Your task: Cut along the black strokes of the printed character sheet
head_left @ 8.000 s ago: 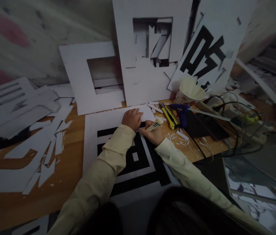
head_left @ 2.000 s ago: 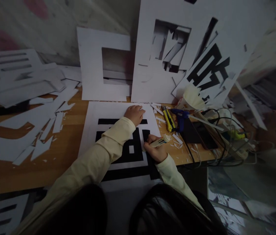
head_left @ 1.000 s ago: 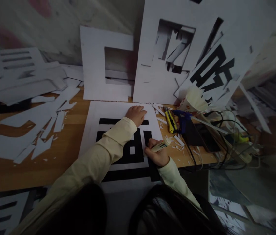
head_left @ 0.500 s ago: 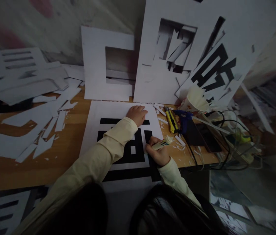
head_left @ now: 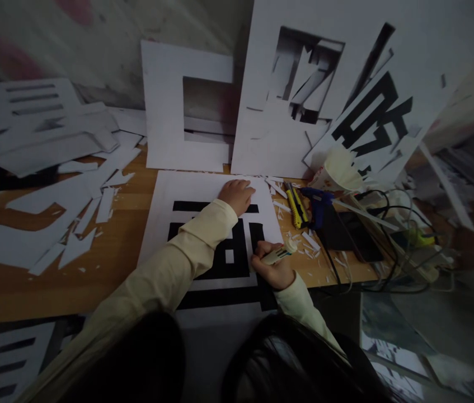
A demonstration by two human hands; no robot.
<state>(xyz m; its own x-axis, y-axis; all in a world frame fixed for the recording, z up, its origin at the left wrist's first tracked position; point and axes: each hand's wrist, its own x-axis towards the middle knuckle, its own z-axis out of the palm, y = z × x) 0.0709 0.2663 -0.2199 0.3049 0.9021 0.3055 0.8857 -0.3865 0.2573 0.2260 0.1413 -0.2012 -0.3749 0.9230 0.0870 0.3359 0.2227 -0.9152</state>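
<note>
My left hand [head_left: 237, 196] presses flat, fingers spread, on the sheet [head_left: 165, 190] near the counter's far edge; my right hand [head_left: 272, 266] grips a knife [head_left: 277, 254].

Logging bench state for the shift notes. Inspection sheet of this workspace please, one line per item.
Surface: wooden table, much of it covered by paper.
Job's things: white sheet with a black printed character lying flat; pale craft knife.
Clutter: white paper offcuts at left; yellow utility knives, blue glue gun, paper cup, dark flat slab at right.
Hands: left hand pressed flat on the sheet's far edge; right hand gripping the craft knife at the sheet's right side.
Cables: black cables tangled at the right edge.
Surroundings: cut-out white boards leaning against the wall.
</note>
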